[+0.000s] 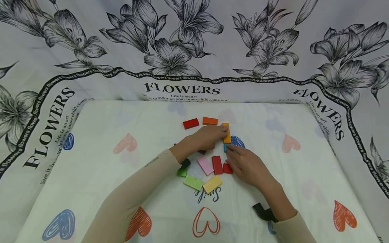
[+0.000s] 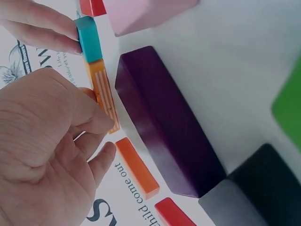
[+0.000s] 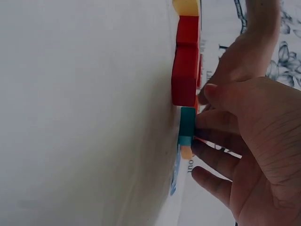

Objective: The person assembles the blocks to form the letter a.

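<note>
In the head view, my left hand (image 1: 208,137) reaches across the blocks and pinches a yellow-orange block (image 1: 227,139) near its far end. That block stands in line with a small teal block (image 2: 91,42), their ends together. The fingers of my right hand (image 1: 247,165) lie along the teal block's outer side, fairly straight, with the thumb apart from it in the right wrist view. Close under my left hand is a dark purple block (image 2: 164,122), mostly covered in the head view. Beyond the left hand lie an orange block (image 1: 210,120) and a red block (image 1: 190,124).
Nearer me lie a pink block (image 1: 205,165), a long red block (image 1: 217,165), a small red block (image 1: 227,168), a light green block (image 1: 193,182) and a pale yellow block (image 1: 212,184). A heart-printed cloth (image 1: 91,135) covers the table.
</note>
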Demonstrator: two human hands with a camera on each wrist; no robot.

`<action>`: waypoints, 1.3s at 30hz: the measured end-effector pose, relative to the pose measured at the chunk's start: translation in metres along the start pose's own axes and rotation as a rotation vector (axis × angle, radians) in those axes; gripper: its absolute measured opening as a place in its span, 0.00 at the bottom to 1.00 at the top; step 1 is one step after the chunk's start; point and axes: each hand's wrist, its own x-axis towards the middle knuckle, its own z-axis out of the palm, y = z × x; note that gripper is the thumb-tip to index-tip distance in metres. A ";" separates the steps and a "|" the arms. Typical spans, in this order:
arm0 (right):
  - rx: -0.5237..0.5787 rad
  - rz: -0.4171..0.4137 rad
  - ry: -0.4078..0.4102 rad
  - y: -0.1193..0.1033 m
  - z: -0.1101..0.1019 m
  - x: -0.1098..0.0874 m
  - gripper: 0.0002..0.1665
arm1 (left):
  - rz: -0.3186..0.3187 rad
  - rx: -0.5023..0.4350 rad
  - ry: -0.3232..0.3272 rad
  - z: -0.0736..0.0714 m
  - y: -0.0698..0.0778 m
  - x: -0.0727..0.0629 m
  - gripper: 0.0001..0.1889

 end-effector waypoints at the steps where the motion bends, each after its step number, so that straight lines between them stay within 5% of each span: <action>1: 0.001 0.001 0.002 0.000 0.000 0.000 0.29 | -0.002 -0.004 0.000 0.000 0.000 0.000 0.34; 23: 0.047 0.050 -0.025 0.003 -0.002 0.006 0.29 | 0.007 -0.061 0.012 0.001 -0.001 0.000 0.34; 39: 0.145 0.052 0.013 0.015 -0.011 0.025 0.25 | -0.046 -0.147 0.028 0.008 -0.005 0.003 0.35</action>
